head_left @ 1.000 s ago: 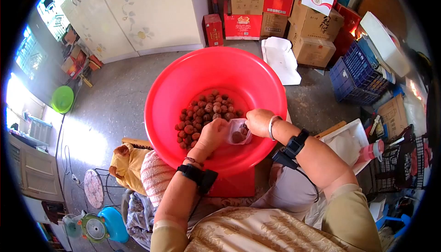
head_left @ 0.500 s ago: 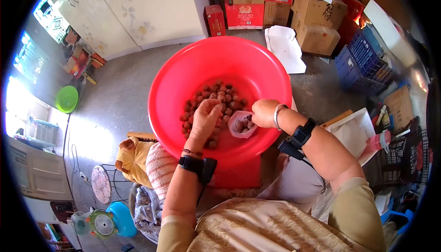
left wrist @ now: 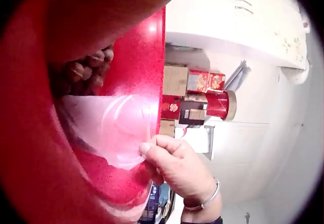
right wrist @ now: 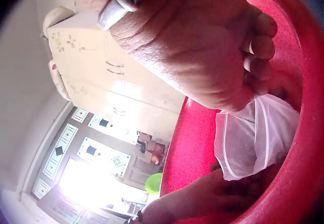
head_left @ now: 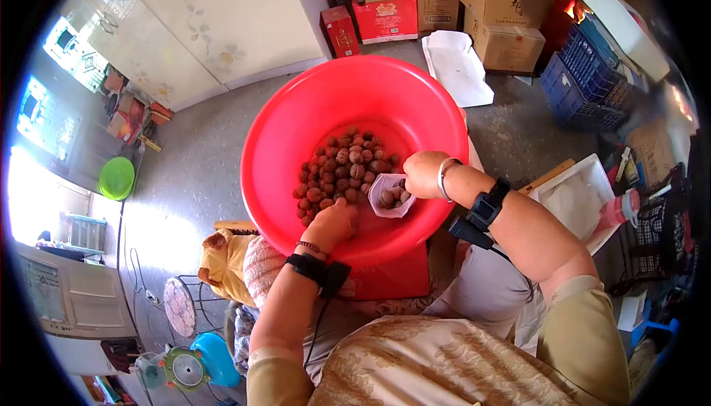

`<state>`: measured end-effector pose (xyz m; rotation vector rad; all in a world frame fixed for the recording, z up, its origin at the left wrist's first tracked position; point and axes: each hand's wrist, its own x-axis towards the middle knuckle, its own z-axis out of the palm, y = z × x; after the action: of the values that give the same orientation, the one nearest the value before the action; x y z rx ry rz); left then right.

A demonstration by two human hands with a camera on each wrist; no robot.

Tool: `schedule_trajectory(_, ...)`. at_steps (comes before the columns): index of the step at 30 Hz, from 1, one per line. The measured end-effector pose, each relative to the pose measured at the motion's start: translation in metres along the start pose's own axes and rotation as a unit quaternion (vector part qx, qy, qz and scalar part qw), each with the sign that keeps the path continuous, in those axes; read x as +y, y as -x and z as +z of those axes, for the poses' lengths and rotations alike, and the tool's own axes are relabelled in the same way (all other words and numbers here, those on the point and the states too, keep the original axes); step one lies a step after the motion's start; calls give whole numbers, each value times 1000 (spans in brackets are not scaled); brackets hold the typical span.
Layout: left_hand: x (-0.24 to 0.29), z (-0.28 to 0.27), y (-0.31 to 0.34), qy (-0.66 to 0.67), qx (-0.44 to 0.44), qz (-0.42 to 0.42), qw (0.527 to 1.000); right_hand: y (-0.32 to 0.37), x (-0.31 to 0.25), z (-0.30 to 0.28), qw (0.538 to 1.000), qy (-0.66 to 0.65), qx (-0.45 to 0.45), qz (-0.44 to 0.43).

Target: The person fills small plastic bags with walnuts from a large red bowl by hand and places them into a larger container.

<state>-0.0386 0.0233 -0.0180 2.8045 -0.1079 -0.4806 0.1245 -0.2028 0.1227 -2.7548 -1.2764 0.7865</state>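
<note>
Brown, round walnut-like nuts (head_left: 342,160) lie heaped in a large red basin (head_left: 285,117). My right hand (head_left: 426,175) pinches the rim of a translucent plastic bag (head_left: 392,212) beside the heap; its mouth gapes and several nuts show inside. In the left wrist view that same right hand (left wrist: 179,168) grips the bag's edge (left wrist: 114,128) between thumb and fingers. At the heap's near edge, my left hand (head_left: 333,224) points down among the nuts, its fingertips mostly hidden. The right wrist view has the left hand (right wrist: 197,199) low, partly behind the bag (right wrist: 255,138).
Cardboard and red boxes (head_left: 511,49) are stacked beyond the basin, near a white foam tray (head_left: 457,69). Blue crates (head_left: 581,84) stand at the right. A white box (head_left: 570,198) and pink bottle (head_left: 616,210) are beside the right arm. A round stool (head_left: 180,306) stands left.
My left hand has gone from beside the bag, over the heap, and down to the heap's near edge. The right hand keeps hold of the bag, whose mouth has opened wider.
</note>
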Motion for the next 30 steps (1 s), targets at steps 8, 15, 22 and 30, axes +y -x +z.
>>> schedule_trajectory(8, 20, -4, 2, -94, -7, -82, 992, 0, 2, 1, 1000, 17, -1, -13)
schedule_trajectory(15, 18, -4, -2, -71, -5, -61, 996, -1, 3, 1, 1000, 6, -14, -4)
schedule_trajectory(22, 0, 16, -10, 3, 22, -15, 1000, -1, 3, 0, 999, 12, -31, -5)
schedule_trajectory(30, 8, 9, -11, -6, -58, -54, 997, -3, 4, 3, 1000, 14, -7, -8)
